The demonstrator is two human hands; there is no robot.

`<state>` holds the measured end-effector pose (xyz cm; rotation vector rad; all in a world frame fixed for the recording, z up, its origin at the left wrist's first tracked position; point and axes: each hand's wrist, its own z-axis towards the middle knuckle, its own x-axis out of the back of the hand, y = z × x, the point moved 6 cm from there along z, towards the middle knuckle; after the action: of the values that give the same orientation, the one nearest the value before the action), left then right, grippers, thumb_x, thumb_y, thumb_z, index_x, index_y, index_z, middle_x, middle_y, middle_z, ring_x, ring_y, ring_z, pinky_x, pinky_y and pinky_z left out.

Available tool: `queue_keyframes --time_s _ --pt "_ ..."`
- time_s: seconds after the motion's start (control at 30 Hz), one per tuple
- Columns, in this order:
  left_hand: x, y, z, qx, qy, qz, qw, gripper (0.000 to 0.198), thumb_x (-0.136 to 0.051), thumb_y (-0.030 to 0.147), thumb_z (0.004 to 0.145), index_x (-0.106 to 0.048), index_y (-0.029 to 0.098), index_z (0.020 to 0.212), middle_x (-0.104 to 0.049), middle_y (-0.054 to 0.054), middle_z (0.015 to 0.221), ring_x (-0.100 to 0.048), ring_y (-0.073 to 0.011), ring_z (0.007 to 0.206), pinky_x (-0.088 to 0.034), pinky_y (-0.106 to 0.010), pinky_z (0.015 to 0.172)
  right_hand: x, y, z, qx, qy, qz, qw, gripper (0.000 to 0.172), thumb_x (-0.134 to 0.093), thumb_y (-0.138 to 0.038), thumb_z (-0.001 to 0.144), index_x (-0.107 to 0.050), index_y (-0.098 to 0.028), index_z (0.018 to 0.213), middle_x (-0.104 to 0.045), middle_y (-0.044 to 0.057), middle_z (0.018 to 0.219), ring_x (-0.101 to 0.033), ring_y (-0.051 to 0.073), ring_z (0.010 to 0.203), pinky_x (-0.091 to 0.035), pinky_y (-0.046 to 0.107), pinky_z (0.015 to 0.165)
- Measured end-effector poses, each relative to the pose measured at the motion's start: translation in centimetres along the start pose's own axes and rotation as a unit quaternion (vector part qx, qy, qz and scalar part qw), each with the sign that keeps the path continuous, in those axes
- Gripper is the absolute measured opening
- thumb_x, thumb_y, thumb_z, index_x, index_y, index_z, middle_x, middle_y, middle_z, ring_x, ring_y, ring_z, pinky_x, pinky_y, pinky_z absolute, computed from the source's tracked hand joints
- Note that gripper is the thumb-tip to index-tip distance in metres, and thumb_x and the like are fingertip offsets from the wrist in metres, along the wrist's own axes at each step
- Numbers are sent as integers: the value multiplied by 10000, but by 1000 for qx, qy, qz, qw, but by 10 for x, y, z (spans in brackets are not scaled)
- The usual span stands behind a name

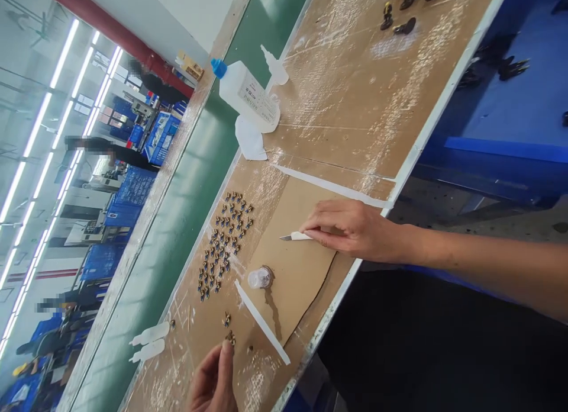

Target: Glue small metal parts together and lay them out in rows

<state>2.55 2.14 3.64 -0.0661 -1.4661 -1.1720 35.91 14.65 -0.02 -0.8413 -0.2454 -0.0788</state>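
My right hand (341,228) is closed round the white handle of a small craft knife (290,237). Its blade points left over a brown cardboard sheet (297,205). At the bottom my left hand (215,379) pinches a tiny dark-gold figure (231,338) between thumb and finger. Just above it on the bench stands one small gold and blue figure (227,319). Farther up, a group of similar tiny figures (224,240) stands in rows. A small clear jar (260,277) rests at the cardboard's left part, between the two hands.
White strips (261,322) border the cardboard. A large white bottle with a blue cap (248,98) and a nozzle bottle (276,68) stand at the back. Two small bottles (151,341) lie at left. Dark pieces (403,26) lie at the top; a blue bin (510,122) is at right.
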Motion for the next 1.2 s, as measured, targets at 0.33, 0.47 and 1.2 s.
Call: queue_keyframes --time_s 0.33,0.47,1.2 --pt "-5 -51 -31 159 39 -56 985 370 -749 513 584 -676 221 799 -720 -18 786 -672 -228 863 -535 -256 665 -2 1 0 -25 -26 -8 999 190 -494 -242 906 -674 -182 892 -657 55 796 -588 155 723 -436 289 680" --pt "-10 -51 -27 154 15 -126 980 356 -800 440 544 -677 194 770 -678 26 716 -629 -132 758 -488 -190 672 -2 1 0 -31 -24 -5 999 188 -495 -247 905 -672 -189 881 -655 45 785 -576 147 706 -435 292 670" --pt "-10 -62 -17 154 -28 -85 984 439 -786 519 510 -700 196 795 -691 8 773 -596 -156 808 -461 -265 790 -3 3 -1 -38 -34 -17 999 167 -519 -247 900 -674 -185 897 -647 37 791 -567 131 691 -439 278 655"
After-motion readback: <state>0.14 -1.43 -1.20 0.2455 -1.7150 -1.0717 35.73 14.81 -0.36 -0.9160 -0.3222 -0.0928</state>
